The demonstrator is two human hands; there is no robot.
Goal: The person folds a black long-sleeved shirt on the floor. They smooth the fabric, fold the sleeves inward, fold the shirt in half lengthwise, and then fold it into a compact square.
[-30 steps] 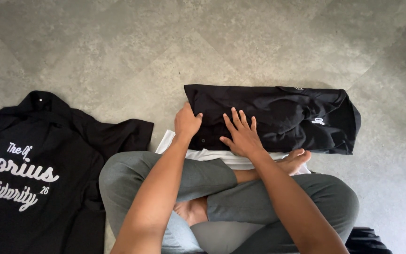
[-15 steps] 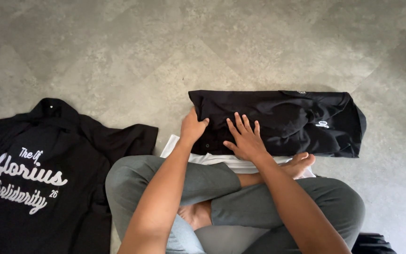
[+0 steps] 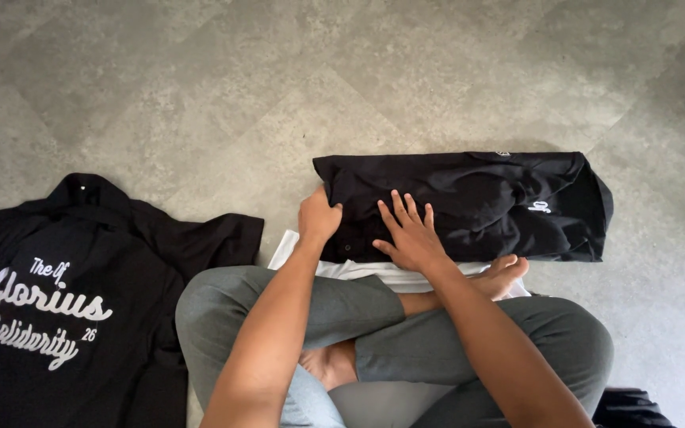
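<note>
A folded black garment with a small white emblem lies on the grey floor in front of my crossed legs. My left hand grips its near left edge with curled fingers. My right hand lies flat on the cloth just to the right, fingers spread. Under the garment's near edge a white cloth shows, partly hidden by my legs and foot.
A black shirt with white lettering lies spread on the floor at the left. A dark item peeks in at the lower right corner. The grey stone-look floor stretches beyond the garments.
The view has shifted slightly. Both hands stay on the folded black garment, the left still at its left edge, the right still flat on the cloth.
</note>
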